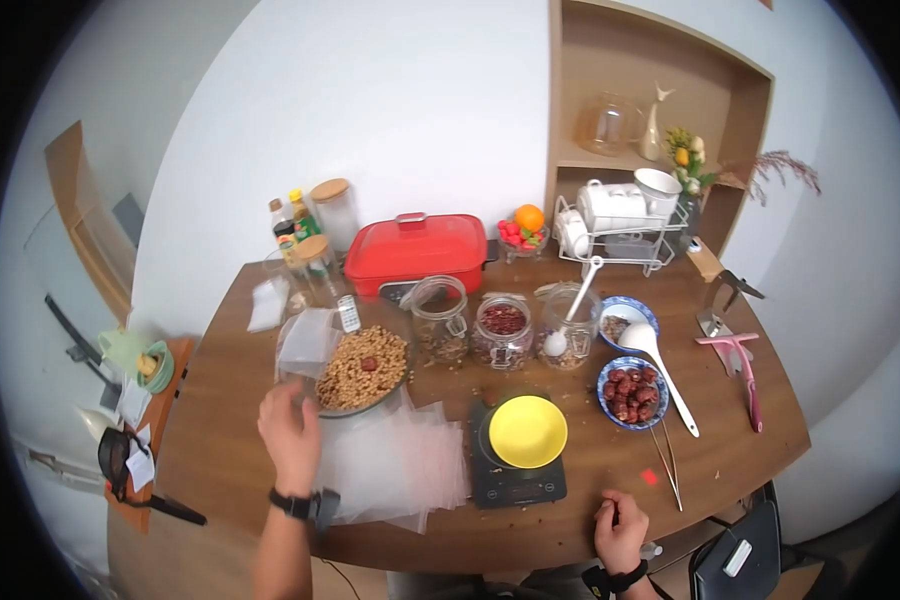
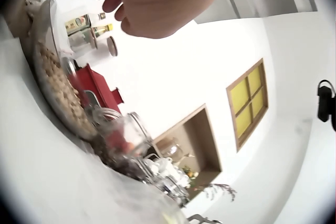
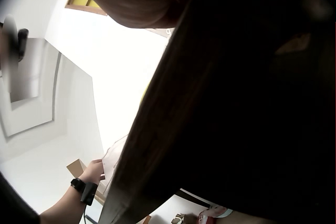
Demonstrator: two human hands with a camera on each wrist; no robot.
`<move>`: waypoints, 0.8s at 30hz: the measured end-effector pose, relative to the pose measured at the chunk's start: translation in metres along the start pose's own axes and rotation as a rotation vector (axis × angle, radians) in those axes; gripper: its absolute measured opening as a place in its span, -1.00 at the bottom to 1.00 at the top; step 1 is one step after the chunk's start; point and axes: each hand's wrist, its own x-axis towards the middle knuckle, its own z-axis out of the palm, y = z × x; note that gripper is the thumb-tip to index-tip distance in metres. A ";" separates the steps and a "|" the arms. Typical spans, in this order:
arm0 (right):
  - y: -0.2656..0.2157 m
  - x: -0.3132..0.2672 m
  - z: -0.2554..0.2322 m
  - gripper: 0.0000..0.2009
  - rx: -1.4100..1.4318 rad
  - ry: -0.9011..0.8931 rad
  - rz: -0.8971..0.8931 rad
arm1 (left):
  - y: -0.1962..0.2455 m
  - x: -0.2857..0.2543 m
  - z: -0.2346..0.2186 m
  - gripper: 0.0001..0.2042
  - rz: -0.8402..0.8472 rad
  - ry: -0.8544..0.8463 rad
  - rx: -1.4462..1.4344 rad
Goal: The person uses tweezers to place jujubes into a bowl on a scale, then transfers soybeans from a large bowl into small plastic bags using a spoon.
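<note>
My left hand (image 1: pixel 290 440) is beside the left rim of a large bowl of shelled nuts (image 1: pixel 362 368), with one red date on top. Its fingers are loosely bent in the left wrist view, and nothing shows in them. Just right of the wrist, a fanned stack of clear plastic bags (image 1: pixel 395 465) lies on the table. More bags (image 1: pixel 310 340) lie at the bowl's left edge. My right hand (image 1: pixel 620 530) rests loosely curled at the table's front edge, with nothing seen in it. Left of it, a yellow bowl (image 1: pixel 528 432) sits on a black kitchen scale (image 1: pixel 518 490).
Three glass jars, one with red dried petals (image 1: pixel 503 320), stand behind the scale. Right of them are a blue-white bowl of red dates (image 1: pixel 633 393), a white spoon (image 1: pixel 670 385) and tweezers (image 1: pixel 668 465). A red electric cooker (image 1: pixel 415 250) and a cup rack (image 1: pixel 620 225) stand at the back.
</note>
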 end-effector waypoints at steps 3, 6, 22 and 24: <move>0.001 0.000 -0.001 -0.90 -0.016 -0.001 0.016 | 0.050 -0.035 -0.021 -0.81 -0.047 -0.018 -0.260; 0.004 0.000 0.000 -0.90 -0.020 -0.009 -0.004 | 0.091 -0.069 -0.027 -0.82 0.096 -0.118 -0.431; -0.010 -0.001 -0.009 -0.90 -0.083 0.069 -0.118 | 0.128 -0.155 -0.009 -0.83 0.027 -0.370 -0.703; -0.010 -0.002 -0.009 -0.90 -0.097 0.073 -0.141 | 0.118 -0.166 -0.015 -0.83 -0.031 -0.346 -0.696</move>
